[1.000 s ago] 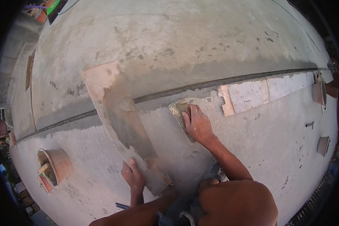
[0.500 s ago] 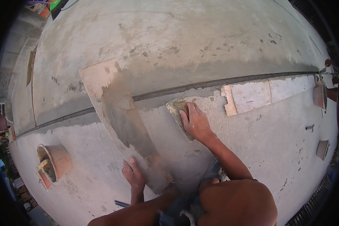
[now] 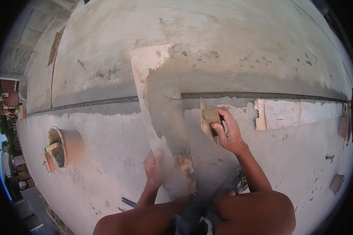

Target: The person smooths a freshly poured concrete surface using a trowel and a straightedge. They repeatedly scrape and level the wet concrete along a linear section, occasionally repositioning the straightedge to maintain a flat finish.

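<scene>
My left hand [image 3: 154, 167] grips the near left edge of a long, pale wooden board [image 3: 140, 74], its thumb on top. Wet grey mortar [image 3: 164, 109] is smeared along the board's middle. The board lies across the narrow groove [image 3: 231, 95] in the concrete, and its near end shows bare broken wood. To the right of the board, my right hand [image 3: 232, 135] is closed round the block handle of a mortar-stained wooden float [image 3: 211, 119]. The float is tipped up on edge, just short of the groove. Whether its lower edge touches the concrete, I cannot tell.
A second whitish board [image 3: 282, 113] with a splintered end lies along the groove at right. At left stands a mortar bucket [image 3: 72, 147] with a tool handle [image 3: 52, 147] in it. A small metal piece [image 3: 330, 158] and a grey container [image 3: 336, 184] are at far right.
The float has gone from lying nearly flat to being tipped on edge. The board now points more straight away from me. My view has shifted, so the surroundings sit differently.
</scene>
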A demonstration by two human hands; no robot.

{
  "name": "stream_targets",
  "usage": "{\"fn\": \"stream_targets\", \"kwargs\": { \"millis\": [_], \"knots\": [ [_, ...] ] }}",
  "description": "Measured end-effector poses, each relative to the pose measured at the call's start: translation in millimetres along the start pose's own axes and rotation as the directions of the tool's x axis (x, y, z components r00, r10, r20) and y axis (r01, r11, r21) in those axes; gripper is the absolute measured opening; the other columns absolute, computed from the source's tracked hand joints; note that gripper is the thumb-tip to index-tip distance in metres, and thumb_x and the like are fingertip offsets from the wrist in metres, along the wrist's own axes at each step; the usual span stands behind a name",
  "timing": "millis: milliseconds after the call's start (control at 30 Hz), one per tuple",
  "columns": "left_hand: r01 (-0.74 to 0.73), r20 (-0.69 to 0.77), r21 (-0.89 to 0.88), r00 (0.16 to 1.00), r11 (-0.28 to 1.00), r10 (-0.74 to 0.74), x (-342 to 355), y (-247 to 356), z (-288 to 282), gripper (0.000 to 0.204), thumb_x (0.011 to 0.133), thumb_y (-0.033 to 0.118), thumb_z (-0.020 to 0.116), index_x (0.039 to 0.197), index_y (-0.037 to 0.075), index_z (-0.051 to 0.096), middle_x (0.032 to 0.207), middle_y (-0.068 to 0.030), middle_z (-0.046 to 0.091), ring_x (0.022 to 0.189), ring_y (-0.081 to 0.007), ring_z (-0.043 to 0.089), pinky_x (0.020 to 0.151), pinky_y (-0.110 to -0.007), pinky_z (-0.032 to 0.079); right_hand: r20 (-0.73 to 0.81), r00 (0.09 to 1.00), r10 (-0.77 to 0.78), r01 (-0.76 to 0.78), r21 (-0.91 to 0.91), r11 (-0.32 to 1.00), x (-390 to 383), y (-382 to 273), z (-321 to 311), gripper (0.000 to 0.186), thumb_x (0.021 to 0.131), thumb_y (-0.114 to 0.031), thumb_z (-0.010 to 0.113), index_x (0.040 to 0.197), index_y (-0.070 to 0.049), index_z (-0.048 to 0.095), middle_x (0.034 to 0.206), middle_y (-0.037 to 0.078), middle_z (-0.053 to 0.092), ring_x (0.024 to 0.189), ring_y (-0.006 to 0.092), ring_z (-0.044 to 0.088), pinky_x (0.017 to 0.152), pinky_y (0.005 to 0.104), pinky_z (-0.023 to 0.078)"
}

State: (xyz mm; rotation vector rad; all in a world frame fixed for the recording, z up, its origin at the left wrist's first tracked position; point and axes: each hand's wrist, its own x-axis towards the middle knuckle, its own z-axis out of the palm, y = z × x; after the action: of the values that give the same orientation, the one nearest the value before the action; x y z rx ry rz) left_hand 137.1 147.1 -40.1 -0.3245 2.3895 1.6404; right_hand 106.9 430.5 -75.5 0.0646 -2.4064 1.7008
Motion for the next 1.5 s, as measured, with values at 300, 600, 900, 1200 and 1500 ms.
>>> {"fn": "stream_targets", "kwargs": {
  "millis": [300,600,900,1200,1500],
  "knots": [
    [0.081,0.156,-0.088,0.986,0.993,-0.066,18,7,-4,0.045,0.109,0.036,0.053,0.122,-0.005,0.066,0.093,0.0,0.067,0.081,-0.0068,0.056,0.073,-0.026,0.048,0.362,0.925,-0.116,0.283,-0.449,0.848,13,-24,-24,0.04,0.098,-0.025,0.067,0.13,-0.002,0.057,0.117,0.017,0.064,0.1,0.0365,0.059,0.093,0.0446,0.048],
    [-0.089,0.128,0.124,0.989,0.988,0.073,6,20,-7,0.043,0.108,0.035,0.052,0.127,-0.002,0.065,0.084,-0.0066,0.07,0.074,-0.0111,0.062,0.069,-0.031,0.052,0.215,0.976,0.022,0.014,-0.164,0.986,-3,-39,-54,0.038,0.103,-0.023,0.059,0.132,0.001,0.053,0.116,0.024,0.063,0.1,0.043,0.064,0.086,0.0472,0.052],
    [-0.036,0.141,0.165,0.99,0.986,0.012,-1,37,1,0.046,0.111,0.034,0.049,0.13,-0.005,0.063,0.105,-0.0103,0.072,0.091,-0.0127,0.062,0.083,-0.03,0.051,0.595,0.779,0.199,-0.337,0.129,0.933,-18,-61,-28,0.046,0.109,-0.038,0.05,0.136,-0.001,0.056,0.125,0.022,0.066,0.113,0.0355,0.066,0.098,0.0412,0.05],
    [-0.115,-0.024,0.114,0.993,0.987,0.118,2,-10,-12,0.044,0.11,0.032,0.05,0.129,-0.006,0.063,0.102,-0.0125,0.073,0.089,-0.0162,0.065,0.081,-0.032,0.052,0.105,0.699,0.708,-0.59,0.645,0.487,-78,8,-44,0.041,0.108,-0.037,0.056,0.125,-0.001,0.063,0.108,0.007,0.07,0.098,0.0152,0.065,0.088,0.0319,0.052],
    [-0.072,-0.117,0.029,0.99,0.997,0.075,-6,-19,-2,0.047,0.112,0.03,0.048,0.133,-0.009,0.058,0.115,-0.0149,0.071,0.1,-0.0182,0.064,0.089,-0.032,0.051,-0.334,0.93,0.153,-0.327,-0.566,0.757,-53,42,-37,0.038,0.098,-0.021,0.069,0.125,0.003,0.058,0.112,0.022,0.065,0.101,0.0407,0.065,0.087,0.0438,0.053]
  ]
}}
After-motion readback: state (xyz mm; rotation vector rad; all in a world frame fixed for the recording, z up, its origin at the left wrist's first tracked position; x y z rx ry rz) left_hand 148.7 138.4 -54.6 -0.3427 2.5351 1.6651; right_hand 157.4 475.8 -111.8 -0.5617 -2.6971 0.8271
